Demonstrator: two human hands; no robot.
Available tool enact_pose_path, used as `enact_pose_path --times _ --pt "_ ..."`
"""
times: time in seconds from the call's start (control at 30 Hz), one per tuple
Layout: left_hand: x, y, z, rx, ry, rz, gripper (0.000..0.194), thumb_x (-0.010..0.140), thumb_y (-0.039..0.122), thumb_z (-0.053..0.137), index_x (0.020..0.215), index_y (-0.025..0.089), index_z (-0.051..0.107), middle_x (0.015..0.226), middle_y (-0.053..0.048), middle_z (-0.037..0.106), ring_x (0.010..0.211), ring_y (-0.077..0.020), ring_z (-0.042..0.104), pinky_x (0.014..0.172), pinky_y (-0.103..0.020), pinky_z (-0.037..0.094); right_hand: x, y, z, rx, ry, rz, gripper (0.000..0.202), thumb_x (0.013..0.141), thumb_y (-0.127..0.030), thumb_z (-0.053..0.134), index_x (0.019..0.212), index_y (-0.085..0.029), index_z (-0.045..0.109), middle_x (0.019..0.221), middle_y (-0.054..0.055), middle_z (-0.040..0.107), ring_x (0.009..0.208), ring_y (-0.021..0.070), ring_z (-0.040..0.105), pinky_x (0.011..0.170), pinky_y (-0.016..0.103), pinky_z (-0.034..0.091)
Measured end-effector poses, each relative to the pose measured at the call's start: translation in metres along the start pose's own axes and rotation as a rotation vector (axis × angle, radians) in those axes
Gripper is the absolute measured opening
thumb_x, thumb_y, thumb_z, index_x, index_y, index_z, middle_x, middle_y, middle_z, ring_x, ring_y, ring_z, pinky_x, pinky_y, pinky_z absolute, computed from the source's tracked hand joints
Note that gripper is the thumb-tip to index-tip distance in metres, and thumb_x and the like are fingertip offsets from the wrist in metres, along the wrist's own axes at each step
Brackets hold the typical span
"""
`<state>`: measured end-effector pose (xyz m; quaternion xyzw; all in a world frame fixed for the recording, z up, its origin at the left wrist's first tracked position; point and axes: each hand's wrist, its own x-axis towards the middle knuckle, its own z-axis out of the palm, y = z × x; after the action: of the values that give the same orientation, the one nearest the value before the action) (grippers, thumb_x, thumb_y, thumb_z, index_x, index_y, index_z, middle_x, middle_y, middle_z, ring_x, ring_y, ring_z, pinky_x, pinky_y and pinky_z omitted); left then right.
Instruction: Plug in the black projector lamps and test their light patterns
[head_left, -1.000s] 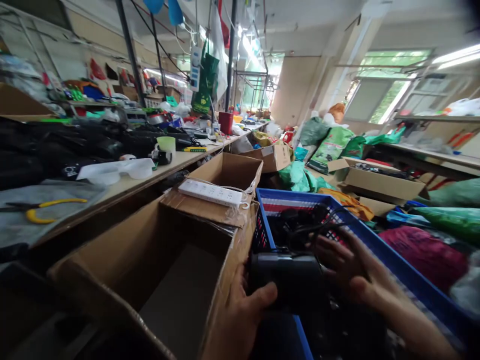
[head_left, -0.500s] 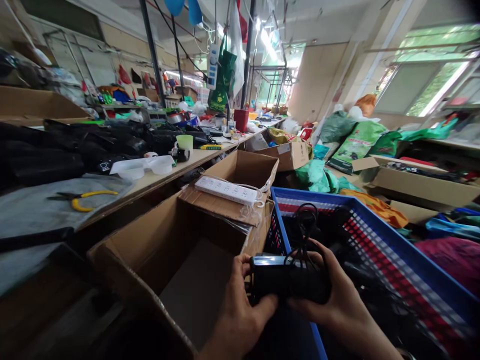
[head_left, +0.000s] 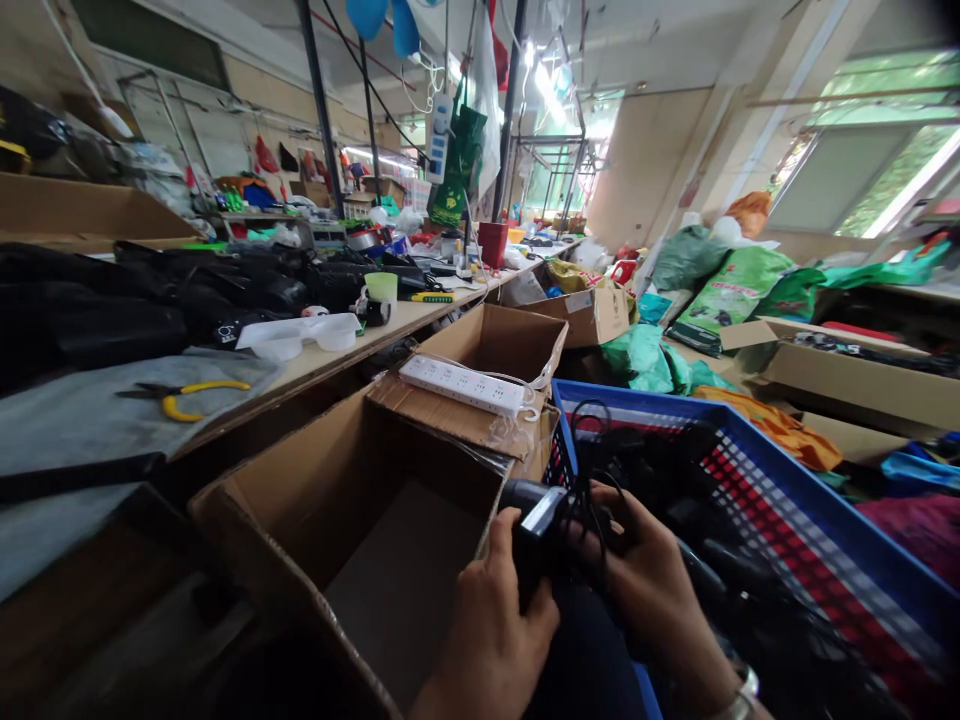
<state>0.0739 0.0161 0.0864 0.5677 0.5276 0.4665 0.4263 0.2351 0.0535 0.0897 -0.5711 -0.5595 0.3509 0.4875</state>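
Note:
A black device (head_left: 531, 560) with a shiny strip along its top edge is held between my two hands, over the gap between an open cardboard box and a blue plastic basket (head_left: 814, 478). My left hand (head_left: 491, 625) grips its near left end, thumb below and fingers at the side. My right hand (head_left: 656, 580) wraps the other side, where a bundled black cable (head_left: 589, 465) loops up above the fingers. Part of the device is hidden by hands and cable, and its exact kind cannot be made out. Dark items fill the basket.
The open cardboard box (head_left: 270, 480) stands at left, with a white power strip (head_left: 461, 385) on its flap. Yellow-handled pliers (head_left: 184, 400) and black items (head_left: 142, 315) lie on the workbench (head_left: 409, 325). Bags and another cardboard box (head_left: 855, 385) are at right.
The device has turned from lying crosswise to pointing more away from me, its shiny strip now slanted. My right hand has shifted its hold, and the cable loops have moved left.

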Motion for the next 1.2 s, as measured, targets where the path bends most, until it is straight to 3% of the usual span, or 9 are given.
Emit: enact_pose_path --times 0.07,0.17,0.27,0.37,0.5,0.67,0.83,0.93,1.2 --pt "0.004 -0.002 -0.010 -0.088 -0.071 -0.093 0.031 0.075 0.023 0.055 0.106 0.019 0.052 0.077 -0.006 0.064 0.074 -0.0219 0.063 0.067 -0.030 0.047 0.011 0.002 -0.013 0.227 -0.065 0.125 0.042 0.064 -0.045 0.071 0.095 -0.018 0.060 0.109 0.010 0.064 0.088 0.0244 0.063 0.074 0.034 0.052" --pt "0.010 -0.009 -0.027 -0.257 -0.139 -0.224 0.020 0.076 0.029 0.055 0.092 0.018 0.047 0.069 -0.001 0.058 0.062 -0.0178 0.059 0.052 -0.026 0.046 0.024 0.014 -0.029 0.568 -0.020 0.256 0.036 0.067 -0.049 0.068 0.086 -0.020 0.063 0.102 0.010 0.067 0.094 0.0263 0.062 0.082 0.041 0.049" --pt "0.012 -0.012 -0.040 -0.325 -0.109 -0.198 0.027 0.078 0.036 0.056 0.094 0.018 0.044 0.071 0.000 0.057 0.064 -0.0153 0.058 0.053 -0.024 0.048 0.025 0.027 -0.029 0.723 -0.219 0.471 0.052 0.067 -0.066 0.058 0.090 -0.020 0.063 0.098 0.012 0.067 0.094 0.0290 0.062 0.077 0.045 0.049" --pt "0.011 -0.006 -0.048 -0.321 -0.055 -0.147 0.029 0.078 0.037 0.057 0.096 0.017 0.044 0.075 -0.001 0.059 0.067 -0.0141 0.059 0.059 -0.025 0.049 0.013 0.032 -0.016 0.557 -0.465 0.485 0.048 0.066 -0.058 0.065 0.096 -0.020 0.062 0.089 0.009 0.067 0.080 0.0212 0.062 0.071 0.035 0.048" --pt "0.011 0.008 -0.064 -0.435 0.081 -0.225 0.037 0.074 0.037 0.062 0.098 0.018 0.041 0.077 -0.005 0.065 0.072 -0.0191 0.063 0.057 -0.028 0.052 0.004 0.037 -0.004 0.102 -0.689 0.202 0.026 0.079 -0.041 0.060 0.077 -0.015 0.062 0.070 0.002 0.058 0.065 0.0106 0.051 0.062 0.023 0.042" --pt "0.015 0.020 -0.103 -0.702 0.337 -0.244 0.040 0.064 0.026 0.069 0.091 0.020 0.041 0.069 -0.005 0.068 0.066 -0.0213 0.066 0.057 -0.034 0.054 0.038 0.058 -0.013 -0.205 -0.476 -0.194 0.024 0.078 -0.041 0.058 0.081 -0.017 0.060 0.076 0.003 0.055 0.070 0.0135 0.050 0.063 0.025 0.044" --pt "0.014 0.015 -0.127 -0.778 0.412 -0.272 0.038 0.061 0.019 0.070 0.088 0.019 0.045 0.074 -0.008 0.070 0.071 -0.0244 0.067 0.058 -0.037 0.055 0.100 0.060 -0.016 -0.700 -0.166 -0.511 0.036 0.084 -0.044 0.042 0.067 -0.019 0.063 0.081 0.009 0.056 0.076 0.0203 0.052 0.071 0.035 0.043" --pt "0.012 0.007 -0.126 -0.809 0.414 -0.321 0.039 0.061 0.018 0.071 0.090 0.019 0.046 0.077 -0.009 0.070 0.071 -0.0245 0.067 0.056 -0.036 0.055 0.143 0.043 -0.002 -0.899 -0.107 -0.533 0.037 0.086 -0.041 0.037 0.070 -0.020 0.062 0.073 0.008 0.057 0.070 0.0210 0.053 0.068 0.035 0.041" --pt "0.020 -0.013 -0.109 -0.805 0.444 -0.390 0.037 0.062 0.020 0.068 0.091 0.018 0.045 0.070 -0.006 0.069 0.061 -0.0199 0.064 0.052 -0.031 0.052 0.242 0.012 0.063 -0.591 -0.204 -0.479 0.029 0.077 -0.041 0.049 0.071 -0.015 0.062 0.069 0.007 0.065 0.063 0.0174 0.058 0.057 0.026 0.043"
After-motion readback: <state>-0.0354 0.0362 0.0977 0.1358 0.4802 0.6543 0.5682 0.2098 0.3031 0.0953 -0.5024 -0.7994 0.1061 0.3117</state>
